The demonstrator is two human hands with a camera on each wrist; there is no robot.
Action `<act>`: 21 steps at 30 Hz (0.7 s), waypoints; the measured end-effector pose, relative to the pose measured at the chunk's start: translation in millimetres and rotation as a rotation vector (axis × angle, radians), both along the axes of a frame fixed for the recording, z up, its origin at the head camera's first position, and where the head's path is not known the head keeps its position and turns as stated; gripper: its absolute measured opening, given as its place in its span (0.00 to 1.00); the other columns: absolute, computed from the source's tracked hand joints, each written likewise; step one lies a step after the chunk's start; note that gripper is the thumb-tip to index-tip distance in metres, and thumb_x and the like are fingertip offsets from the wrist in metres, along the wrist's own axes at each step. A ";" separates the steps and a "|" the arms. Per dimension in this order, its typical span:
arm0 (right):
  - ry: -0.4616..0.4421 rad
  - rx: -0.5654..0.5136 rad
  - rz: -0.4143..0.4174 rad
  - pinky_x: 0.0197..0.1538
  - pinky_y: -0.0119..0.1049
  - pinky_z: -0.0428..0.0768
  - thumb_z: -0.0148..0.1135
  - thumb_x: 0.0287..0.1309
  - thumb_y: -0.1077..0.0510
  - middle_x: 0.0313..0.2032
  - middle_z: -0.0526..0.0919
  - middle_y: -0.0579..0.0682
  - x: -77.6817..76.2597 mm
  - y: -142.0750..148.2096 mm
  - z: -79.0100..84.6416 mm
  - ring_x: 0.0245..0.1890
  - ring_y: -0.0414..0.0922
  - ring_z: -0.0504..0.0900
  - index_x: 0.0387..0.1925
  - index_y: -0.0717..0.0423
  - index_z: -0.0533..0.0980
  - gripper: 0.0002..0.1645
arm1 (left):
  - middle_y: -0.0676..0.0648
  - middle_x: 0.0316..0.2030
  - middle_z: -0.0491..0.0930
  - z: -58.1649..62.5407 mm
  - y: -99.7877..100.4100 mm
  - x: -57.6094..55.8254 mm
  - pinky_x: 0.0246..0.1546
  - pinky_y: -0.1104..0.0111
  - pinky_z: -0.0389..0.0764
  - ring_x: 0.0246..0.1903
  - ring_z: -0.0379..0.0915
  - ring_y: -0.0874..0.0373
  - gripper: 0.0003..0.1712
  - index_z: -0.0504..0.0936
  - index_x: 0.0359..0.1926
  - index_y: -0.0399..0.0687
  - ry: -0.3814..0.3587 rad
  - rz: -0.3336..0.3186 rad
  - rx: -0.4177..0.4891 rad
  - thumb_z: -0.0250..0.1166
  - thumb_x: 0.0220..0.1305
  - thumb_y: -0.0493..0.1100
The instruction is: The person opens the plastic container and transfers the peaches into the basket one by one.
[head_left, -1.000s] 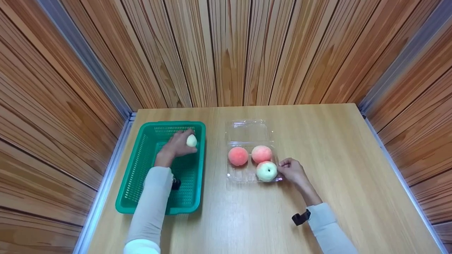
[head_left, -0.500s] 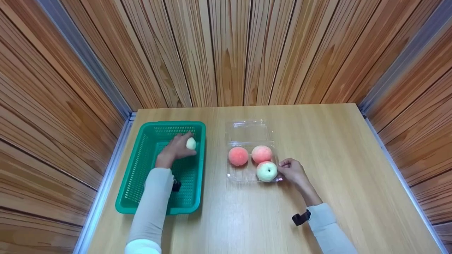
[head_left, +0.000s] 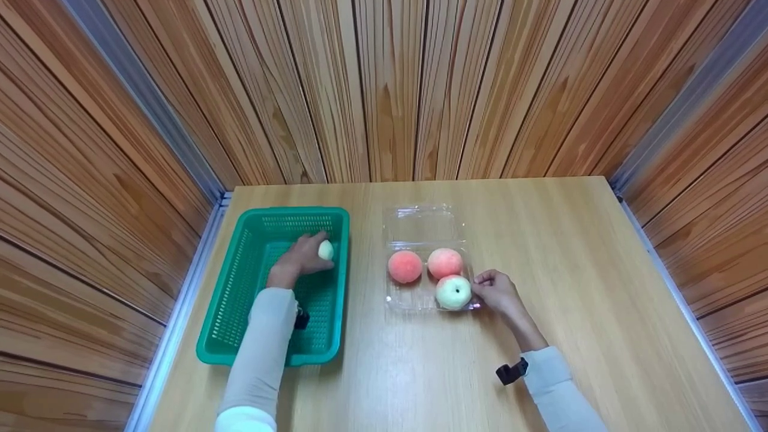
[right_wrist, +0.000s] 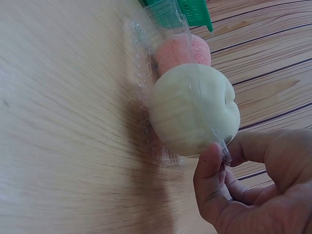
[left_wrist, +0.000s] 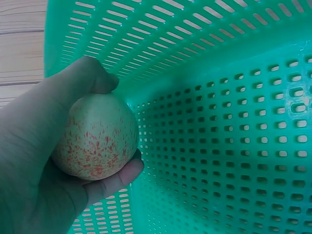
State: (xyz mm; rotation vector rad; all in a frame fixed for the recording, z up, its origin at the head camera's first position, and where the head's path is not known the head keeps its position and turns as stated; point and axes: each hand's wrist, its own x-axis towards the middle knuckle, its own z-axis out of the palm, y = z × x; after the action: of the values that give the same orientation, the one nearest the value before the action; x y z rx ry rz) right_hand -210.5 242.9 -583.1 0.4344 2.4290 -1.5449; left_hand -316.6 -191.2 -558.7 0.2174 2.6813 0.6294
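Note:
In the left wrist view my left hand grips a pale peach speckled with red, thumb over one side and fingers under the other. Hand and peach are inside the green basket, close to its right wall. My right hand pinches the right rim of a clear plastic clamshell box that lies on the table with its lid folded back. Three peaches sit in the box: a red peach on the left, a pink peach at the back right, and a pale green peach nearest my right hand.
The wooden table carries the basket on the left and the box at the middle. Plank-patterned walls enclose its back and sides, with metal rails along the side edges.
My left hand has moved a little lower in the head view, toward me, with the peach in its grip. The right hand, the box and its peaches stay put.

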 end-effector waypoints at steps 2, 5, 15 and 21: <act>0.003 0.006 0.000 0.36 0.33 0.76 0.64 0.69 0.63 0.35 0.77 0.51 0.0 0.0 -0.2 0.34 0.43 0.76 0.46 0.66 0.75 0.10 | 0.33 0.68 0.72 -1.3 -0.1 0.4 0.63 0.41 0.78 0.63 0.73 0.37 0.44 0.64 0.80 0.50 -0.004 -0.002 -0.003 0.70 0.67 0.51; 0.009 0.011 0.001 0.35 0.32 0.75 0.64 0.69 0.63 0.34 0.76 0.50 -0.1 0.4 -0.2 0.34 0.43 0.75 0.45 0.65 0.75 0.09 | 0.33 0.67 0.73 -3.1 -0.5 0.1 0.64 0.42 0.78 0.63 0.73 0.38 0.44 0.64 0.80 0.50 -0.009 -0.008 -0.012 0.70 0.68 0.51; 0.002 -0.007 -0.013 0.33 0.30 0.74 0.65 0.68 0.63 0.33 0.76 0.49 -0.8 0.5 -1.3 0.32 0.41 0.76 0.44 0.65 0.75 0.10 | 0.31 0.71 0.70 -6.8 -2.2 -0.2 0.65 0.42 0.77 0.63 0.72 0.38 0.47 0.61 0.82 0.47 -0.031 -0.024 -0.041 0.68 0.68 0.51; 0.004 -0.006 -0.012 0.34 0.30 0.74 0.66 0.68 0.62 0.33 0.77 0.49 -0.9 0.7 -1.3 0.32 0.41 0.76 0.45 0.66 0.75 0.11 | 0.32 0.67 0.73 -9.6 -0.9 0.2 0.61 0.43 0.79 0.59 0.73 0.39 0.45 0.63 0.81 0.47 -0.039 -0.025 -0.045 0.69 0.67 0.50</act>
State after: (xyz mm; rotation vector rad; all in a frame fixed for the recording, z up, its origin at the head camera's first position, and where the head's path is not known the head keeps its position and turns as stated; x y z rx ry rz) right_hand -211.5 243.6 -584.4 0.4455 2.4289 -1.5589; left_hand -316.5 -192.1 -568.3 0.2238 2.6483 0.5587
